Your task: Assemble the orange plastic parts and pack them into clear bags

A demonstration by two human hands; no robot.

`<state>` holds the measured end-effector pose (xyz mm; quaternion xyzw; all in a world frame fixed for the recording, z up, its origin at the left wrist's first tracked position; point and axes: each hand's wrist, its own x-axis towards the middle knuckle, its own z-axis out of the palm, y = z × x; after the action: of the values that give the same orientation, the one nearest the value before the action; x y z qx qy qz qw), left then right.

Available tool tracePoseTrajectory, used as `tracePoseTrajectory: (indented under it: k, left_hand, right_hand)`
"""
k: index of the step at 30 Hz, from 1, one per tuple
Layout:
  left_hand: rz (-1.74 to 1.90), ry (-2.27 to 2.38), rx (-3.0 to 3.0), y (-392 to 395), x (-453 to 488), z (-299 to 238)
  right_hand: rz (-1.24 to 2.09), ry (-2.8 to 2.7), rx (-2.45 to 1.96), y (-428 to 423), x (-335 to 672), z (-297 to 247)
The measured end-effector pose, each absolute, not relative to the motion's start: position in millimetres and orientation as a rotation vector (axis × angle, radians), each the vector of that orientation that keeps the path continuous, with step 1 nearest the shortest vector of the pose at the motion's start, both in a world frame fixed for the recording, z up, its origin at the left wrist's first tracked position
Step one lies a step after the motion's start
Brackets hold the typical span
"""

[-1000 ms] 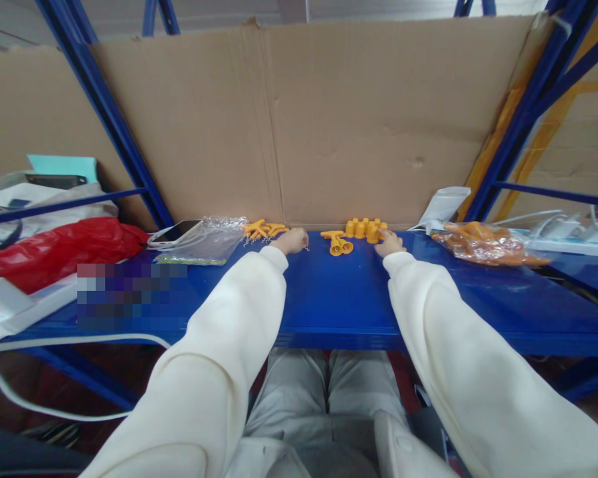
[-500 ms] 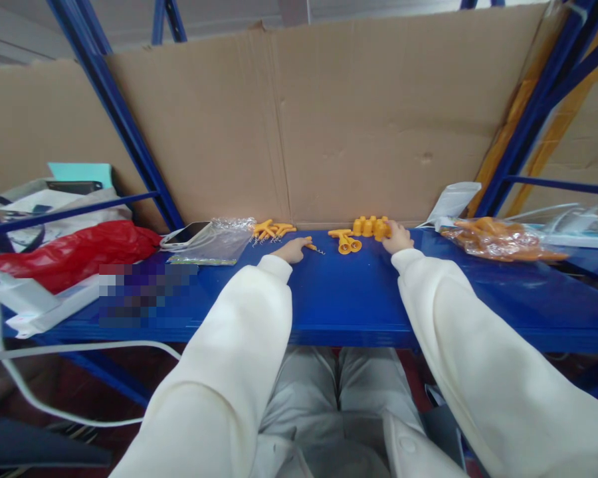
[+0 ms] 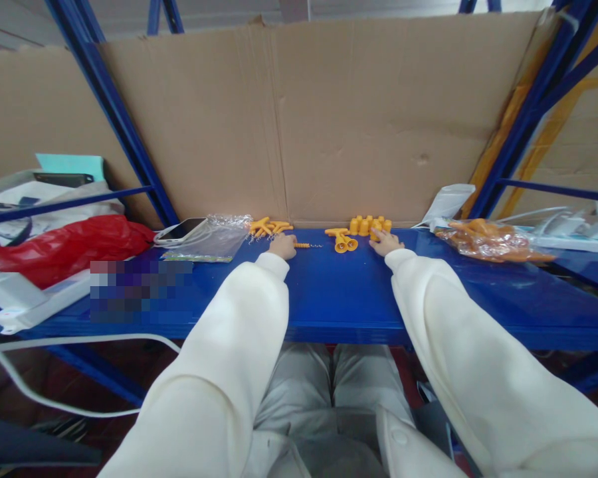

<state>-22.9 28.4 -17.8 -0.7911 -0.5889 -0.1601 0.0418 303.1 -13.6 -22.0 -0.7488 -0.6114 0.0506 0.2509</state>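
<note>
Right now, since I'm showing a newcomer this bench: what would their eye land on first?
The bright orange plastic parts stand out on the blue shelf, clustered at its back edge just beyond the right hand and left hand. Behind them rises a cardboard sheet; a red bag lies far left.

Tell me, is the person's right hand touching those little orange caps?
Touching. The head view shows the right hand pressed against the nearest of the orange caps, with no blue shelf showing between them.
</note>
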Motion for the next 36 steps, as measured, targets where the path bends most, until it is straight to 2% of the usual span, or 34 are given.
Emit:
tracePoseTrajectory:
  k: [4,9,18,26,36]
  left_hand:
    - [-0.54,-1.836,-2.424,31,-21,-16]
    - [-0.78,-1.891,-2.344,19,-12,-9]
    - [-1.095,-1.709,-2.366,-2,8,2]
    - [-1.066,-1.615,-2.466,-7,12,2]
    - [-1.076,-1.564,-2.487,-7,12,-1]
  right_hand:
    - [0.123,-1.692,-2.049,-8,305,-26]
    - [0.135,-1.687,-2.074,-16,299,-19]
    - [0.094,-1.604,-1.994,-31,291,-5]
    - [0.054,-1.751,-1.817,-18,298,-14]
    - [0.063,-1.854,-1.906,-16,305,-14]
